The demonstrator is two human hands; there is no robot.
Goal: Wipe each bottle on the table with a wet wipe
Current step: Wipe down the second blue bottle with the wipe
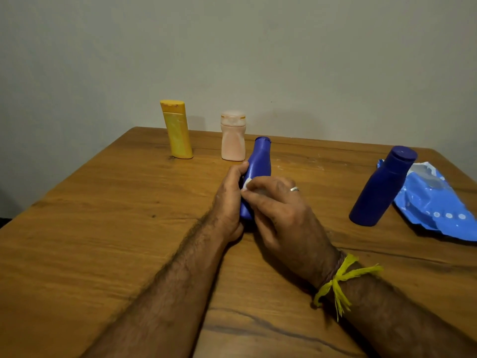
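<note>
The left hand (228, 200) is gripping the small blue bottle (258, 166), its long axis tilting away toward the wall. The right hand (278, 210) is pinching what appears to be a wet wipe (247, 183) against the bottle's near side.

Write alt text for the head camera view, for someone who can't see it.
Two hands hold a blue bottle on a wooden table: the left hand grips it, the right hand presses a white wipe to it. A yellow bottle, a pink bottle, a dark blue bottle and a blue packet stand around.
</note>
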